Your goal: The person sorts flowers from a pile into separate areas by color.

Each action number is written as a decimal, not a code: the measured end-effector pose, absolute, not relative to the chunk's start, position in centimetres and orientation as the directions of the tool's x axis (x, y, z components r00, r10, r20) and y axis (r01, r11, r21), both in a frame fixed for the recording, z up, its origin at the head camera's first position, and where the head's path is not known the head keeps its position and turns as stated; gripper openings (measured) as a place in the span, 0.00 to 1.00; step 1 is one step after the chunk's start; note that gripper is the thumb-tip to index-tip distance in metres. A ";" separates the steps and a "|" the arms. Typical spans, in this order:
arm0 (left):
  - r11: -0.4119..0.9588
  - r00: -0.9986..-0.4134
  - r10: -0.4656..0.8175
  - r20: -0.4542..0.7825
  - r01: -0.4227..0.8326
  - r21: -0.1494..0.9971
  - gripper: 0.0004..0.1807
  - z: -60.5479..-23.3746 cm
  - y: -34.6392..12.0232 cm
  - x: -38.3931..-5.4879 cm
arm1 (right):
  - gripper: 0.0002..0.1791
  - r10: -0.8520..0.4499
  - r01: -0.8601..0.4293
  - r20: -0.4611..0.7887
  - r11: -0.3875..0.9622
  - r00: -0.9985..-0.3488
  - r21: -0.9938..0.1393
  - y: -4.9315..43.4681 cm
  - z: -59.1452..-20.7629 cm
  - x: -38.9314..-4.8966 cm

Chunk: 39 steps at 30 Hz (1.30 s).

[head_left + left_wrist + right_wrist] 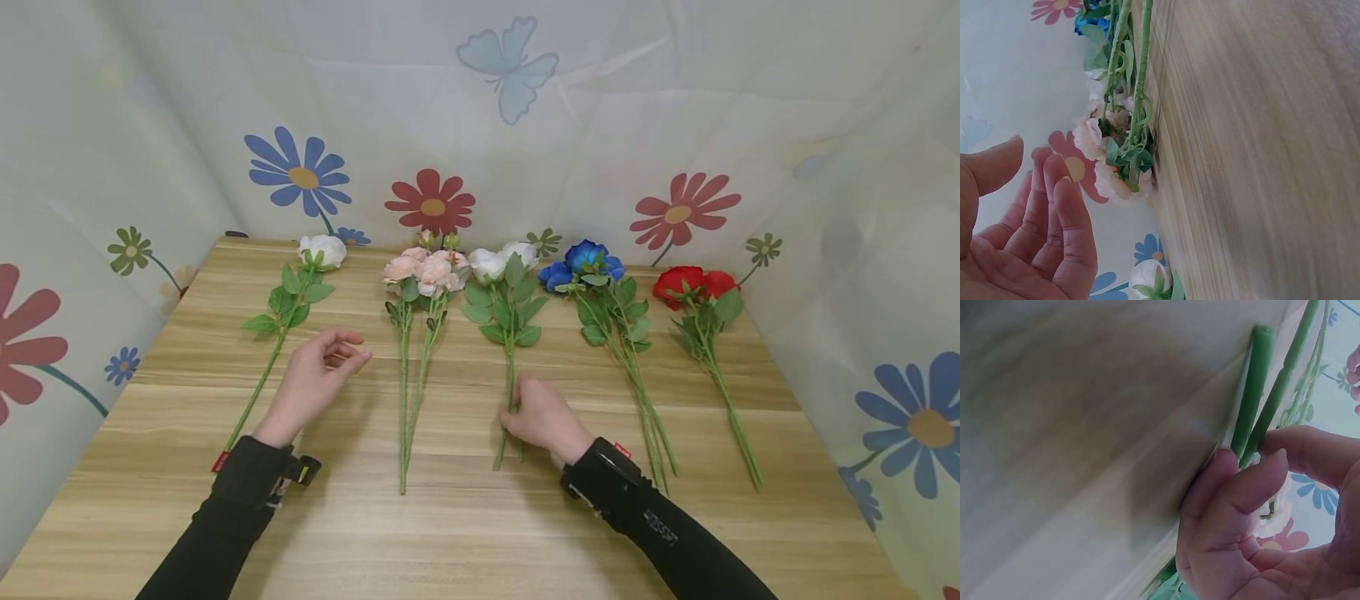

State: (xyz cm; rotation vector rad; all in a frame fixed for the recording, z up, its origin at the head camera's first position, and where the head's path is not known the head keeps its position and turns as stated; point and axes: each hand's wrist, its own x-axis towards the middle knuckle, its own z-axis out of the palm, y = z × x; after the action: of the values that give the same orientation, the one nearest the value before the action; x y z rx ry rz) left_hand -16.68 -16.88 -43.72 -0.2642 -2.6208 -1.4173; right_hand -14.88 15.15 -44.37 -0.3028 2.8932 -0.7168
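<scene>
Two white flowers (504, 262) lie in the middle of the table, blooms toward the back. My right hand (545, 417) is low over their stems. In the right wrist view, the thumb and curled fingers of the right hand (1241, 519) pinch the green stems (1266, 387) close to the cut ends. My left hand (318, 375) hovers between a single white flower (322, 252) and the pink flowers (427, 271). Nothing is in its grasp, and the left wrist view shows the left hand (1047, 219) with loosely bent fingers and the thumb apart.
Right of the white pair lie blue flowers (585, 265), then red flowers (693, 286), with stems pointing toward the front. The wooden table (450, 542) meets a flower-printed curtain (360, 83) at the back and both sides.
</scene>
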 end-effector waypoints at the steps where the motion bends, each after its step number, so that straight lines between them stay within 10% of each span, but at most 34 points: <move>1: 0.539 -0.973 0.083 0.215 0.225 0.812 0.15 -43.7 -16.9 -16.7 | 0.14 -0.232 -0.165 -0.086 0.866 -0.969 -0.472 15.1 -44.4 -14.9; 16: 0.599 -0.965 0.092 0.246 0.251 0.761 0.16 -42.9 -18.4 -16.3 | 0.15 -0.212 -0.137 -0.075 0.825 -0.974 -0.548 16.0 -43.6 -14.4; 25: 0.736 -0.931 0.090 0.353 0.301 0.606 0.10 -41.3 -20.9 -16.3 | 0.05 -0.268 -0.289 0.137 0.682 -0.954 -0.671 18.4 -42.4 -13.6; 39: 0.883 -0.932 0.080 0.353 0.230 0.408 0.14 -41.1 -24.0 -16.5 | 0.21 -0.263 0.097 -0.137 0.160 -0.955 -0.982 20.1 -39.9 -13.0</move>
State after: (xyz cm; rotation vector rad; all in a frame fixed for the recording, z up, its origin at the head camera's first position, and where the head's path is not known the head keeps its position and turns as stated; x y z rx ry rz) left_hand -16.47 -23.95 -41.07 -0.2308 -2.7245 -0.6478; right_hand -13.04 20.10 -39.95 -0.1606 2.1642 -1.8660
